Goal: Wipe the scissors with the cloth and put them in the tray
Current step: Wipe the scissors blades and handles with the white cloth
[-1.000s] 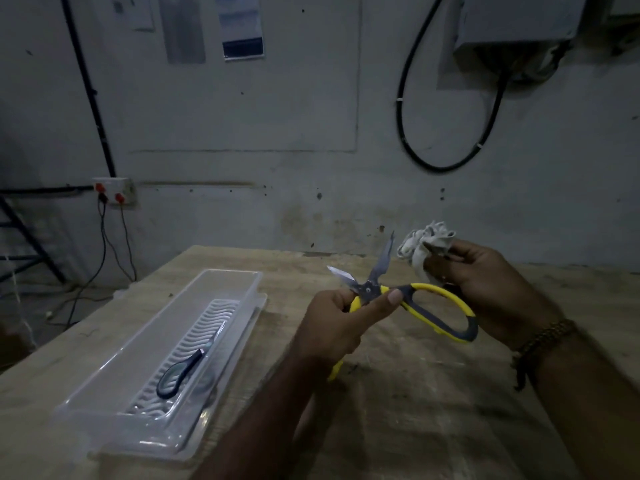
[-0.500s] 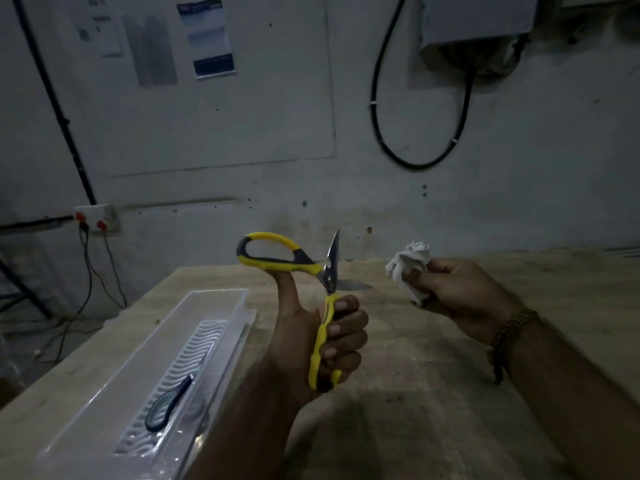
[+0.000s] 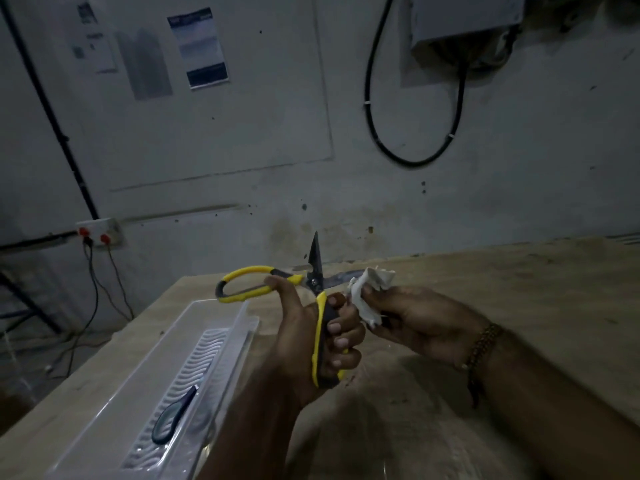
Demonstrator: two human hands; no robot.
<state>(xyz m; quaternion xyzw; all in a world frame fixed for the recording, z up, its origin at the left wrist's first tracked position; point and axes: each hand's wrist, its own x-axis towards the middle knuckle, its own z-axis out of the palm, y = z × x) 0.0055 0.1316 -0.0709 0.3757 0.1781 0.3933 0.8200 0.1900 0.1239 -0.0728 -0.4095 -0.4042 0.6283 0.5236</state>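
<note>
Scissors [image 3: 313, 285] are standing spread wide in the left hand [image 3: 320, 336], gripping one handle (thumb propping the other), exposing both blades; right hand [image 3: 420, 322] is pinching the cloth [image 3: 367, 292] beside them; tray [image 3: 221, 327] is waiting left of both hands

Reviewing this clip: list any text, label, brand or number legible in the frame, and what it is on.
No text can be read.
Wall poster: printed bands, too blurred.
Small notices beside it: too small and dim.
Scissors, cloth, tray: no marking visible.
Wall box: no label visible.
</note>
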